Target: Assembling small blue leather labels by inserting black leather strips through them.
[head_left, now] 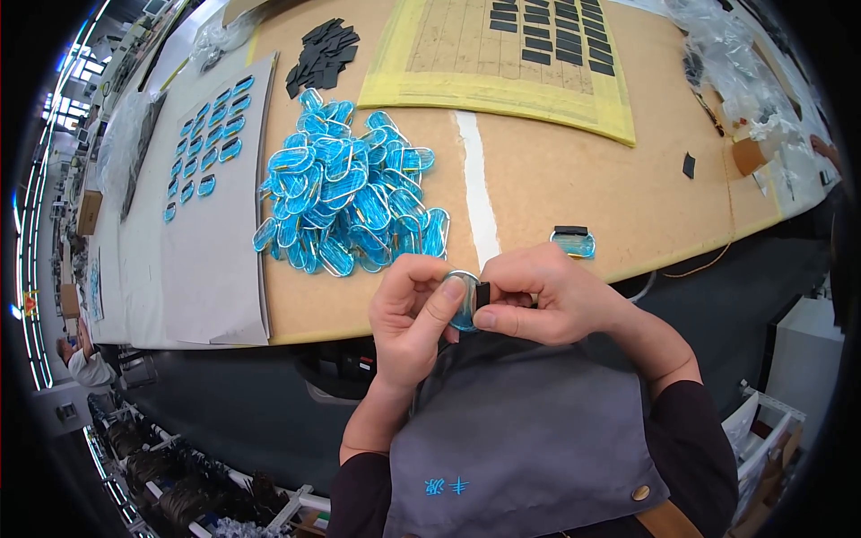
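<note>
The left hand (408, 309) is closing around a blue oval piece (462, 305), with the thumb lying across its face and the curled fingers supporting it from behind. The right hand (538, 291) is pinching a small black strip (482, 294) between thumb and forefinger and is pressing it against the right edge of the oval piece. Both hands are meeting just in front of the near edge of the table (538, 179), above a grey apron (529, 430).

The oval piece is showing as translucent blue with a pale metallic rim; most of it is being covered by the thumb. Its long axis cannot be told from this view. The black strip is standing roughly upright, with its long axis running toward and away from the table edge.

On the table beyond the hands, a pile of matching blue ovals (345, 202) is lying loose. To the right of it, one finished oval with a black strip on top (572, 242) is lying alone near the edge. A heap of black strips (321, 56) is sitting farther back, beside a yellow sheet (502, 63) carrying rows of black strips. On the left, a grey board (215, 224) is carrying blue ovals in rows.
</note>
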The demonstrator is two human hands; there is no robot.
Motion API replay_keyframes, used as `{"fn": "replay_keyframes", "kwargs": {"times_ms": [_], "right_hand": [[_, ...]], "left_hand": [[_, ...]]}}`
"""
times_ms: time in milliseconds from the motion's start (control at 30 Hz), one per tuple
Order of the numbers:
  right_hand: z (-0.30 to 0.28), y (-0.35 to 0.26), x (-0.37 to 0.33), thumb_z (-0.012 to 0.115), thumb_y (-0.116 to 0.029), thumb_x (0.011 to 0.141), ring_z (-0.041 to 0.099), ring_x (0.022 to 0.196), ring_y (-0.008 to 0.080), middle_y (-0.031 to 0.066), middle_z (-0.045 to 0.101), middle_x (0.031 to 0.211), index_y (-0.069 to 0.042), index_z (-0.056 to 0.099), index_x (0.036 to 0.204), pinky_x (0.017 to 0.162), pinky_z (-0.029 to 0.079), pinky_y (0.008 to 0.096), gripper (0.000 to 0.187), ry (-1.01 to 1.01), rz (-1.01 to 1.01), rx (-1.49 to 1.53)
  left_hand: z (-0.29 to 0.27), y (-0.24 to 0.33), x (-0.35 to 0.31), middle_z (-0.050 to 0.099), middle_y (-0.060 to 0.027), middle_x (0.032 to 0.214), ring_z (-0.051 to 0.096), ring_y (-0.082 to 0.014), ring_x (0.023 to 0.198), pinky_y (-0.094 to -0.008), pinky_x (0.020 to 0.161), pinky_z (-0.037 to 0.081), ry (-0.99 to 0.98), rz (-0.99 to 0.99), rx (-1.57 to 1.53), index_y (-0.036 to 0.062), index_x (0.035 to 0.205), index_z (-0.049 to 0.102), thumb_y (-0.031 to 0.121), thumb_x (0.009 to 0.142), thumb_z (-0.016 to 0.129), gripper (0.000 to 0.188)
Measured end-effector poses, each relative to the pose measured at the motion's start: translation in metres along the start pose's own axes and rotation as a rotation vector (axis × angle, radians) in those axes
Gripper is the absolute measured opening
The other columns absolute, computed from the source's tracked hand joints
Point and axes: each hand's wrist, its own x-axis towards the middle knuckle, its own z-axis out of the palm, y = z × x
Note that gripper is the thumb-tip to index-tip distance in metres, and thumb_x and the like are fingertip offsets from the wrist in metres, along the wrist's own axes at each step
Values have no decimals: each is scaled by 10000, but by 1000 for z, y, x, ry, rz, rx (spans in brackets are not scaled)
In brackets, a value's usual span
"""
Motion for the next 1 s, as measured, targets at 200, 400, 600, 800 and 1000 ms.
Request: {"fn": "replay_keyframes", "kwargs": {"times_ms": [200,400,600,800,1000], "right_hand": [[9,18,-1,662,-190,906,419,592,49,-11,496,631,-25,518,694,526,349,250,305,-10,-19,325],[22,15,1,656,-166,908,406,599,36,-27,490,622,-31,509,687,522,333,257,298,82,150,742],[12,7,1,642,-131,895,397,559,49,-28,481,605,-36,496,678,502,311,269,278,129,-134,-68],[26,17,-1,645,-165,911,393,575,34,-45,482,614,-44,512,694,509,307,242,281,76,156,833],[19,23,-8,648,-145,903,375,573,20,-53,477,620,-40,527,704,498,303,215,256,90,56,369]], "left_hand": [[0,-1,3,607,-35,734,483,-38,505,-173,426,362,-29,-135,-213,26,962,545,77,946,582,65],[1,-7,11,601,-35,725,485,-52,498,-187,431,366,-2,-269,-504,27,959,550,54,939,580,45],[1,-18,-3,580,-7,749,486,-25,550,-160,458,366,168,423,521,9,991,561,-3,922,593,77],[8,-1,12,587,-79,661,433,-90,405,-205,394,332,36,-287,-440,16,934,530,84,966,497,82],[1,-12,5,616,-27,736,499,-36,512,-171,413,365,44,-149,-226,34,978,550,78,945,580,63]]}}
